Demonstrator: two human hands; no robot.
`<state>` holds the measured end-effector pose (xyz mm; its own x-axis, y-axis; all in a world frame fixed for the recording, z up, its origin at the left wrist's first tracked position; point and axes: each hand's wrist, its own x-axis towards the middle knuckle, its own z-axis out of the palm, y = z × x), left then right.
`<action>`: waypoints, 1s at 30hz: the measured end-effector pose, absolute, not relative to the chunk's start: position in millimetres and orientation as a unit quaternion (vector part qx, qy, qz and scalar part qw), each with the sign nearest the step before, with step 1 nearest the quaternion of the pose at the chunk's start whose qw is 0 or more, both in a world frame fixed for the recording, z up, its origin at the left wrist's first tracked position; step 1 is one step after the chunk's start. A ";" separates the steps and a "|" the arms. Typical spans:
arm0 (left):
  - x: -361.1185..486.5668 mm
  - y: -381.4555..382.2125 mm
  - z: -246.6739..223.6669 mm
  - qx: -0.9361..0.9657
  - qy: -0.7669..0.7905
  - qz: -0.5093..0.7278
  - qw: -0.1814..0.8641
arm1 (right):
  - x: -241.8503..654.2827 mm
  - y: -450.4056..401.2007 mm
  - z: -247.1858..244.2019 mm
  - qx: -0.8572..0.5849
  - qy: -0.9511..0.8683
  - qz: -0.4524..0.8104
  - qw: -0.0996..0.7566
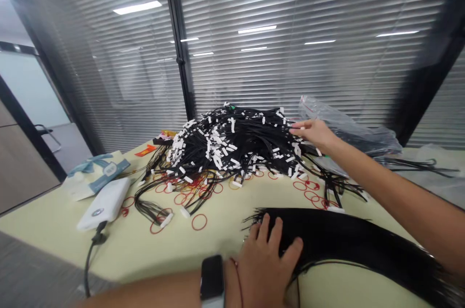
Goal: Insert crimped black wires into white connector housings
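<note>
My left hand (267, 257), with a dark watch on the wrist, lies on the near end of a thick bundle of black wires (337, 233). Its fingers are stretched out and apart, resting on the wires. My right hand (313, 132) reaches to the far side of the table, by the right edge of a large heap of black cables with white connectors (250, 138). Those fingers point left and are slightly apart, with nothing visible between them. Whether they touch the heap I cannot tell.
Red rubber bands (199, 222) are scattered on the pale table (145, 250). To the left are a white power bank (105, 204) with a plugged cable and a tissue pack (96, 172). Behind my right hand lies a clear plastic bag (348, 126). Glass with blinds (290, 56) stands behind.
</note>
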<state>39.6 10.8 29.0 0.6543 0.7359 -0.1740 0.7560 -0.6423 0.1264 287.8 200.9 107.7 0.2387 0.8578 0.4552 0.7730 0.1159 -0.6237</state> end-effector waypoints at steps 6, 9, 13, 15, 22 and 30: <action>17.0 25.1 32.8 0.924 0.369 0.019 0.100 | 282.7 154.0 148.8 -0.573 -0.596 -0.035 0.562; 16.1 34.6 38.2 0.911 0.384 0.040 0.142 | 279.6 135.9 149.4 -0.546 -0.613 -0.023 0.571; 17.4 63.7 53.5 0.862 0.423 0.189 0.207 | 276.5 118.6 133.1 -0.520 -0.552 0.001 0.652; 18.0 84.8 59.1 0.808 0.424 0.300 0.279 | 272.5 111.8 120.3 -0.490 -0.491 0.006 0.720; 22.8 137.4 71.1 0.586 0.427 0.449 0.521 | 255.3 85.5 85.3 -0.387 -0.411 0.091 0.820; -11.8 157.4 99.4 0.470 0.353 0.528 0.613 | 253.3 61.6 62.1 -0.395 -0.357 0.280 0.799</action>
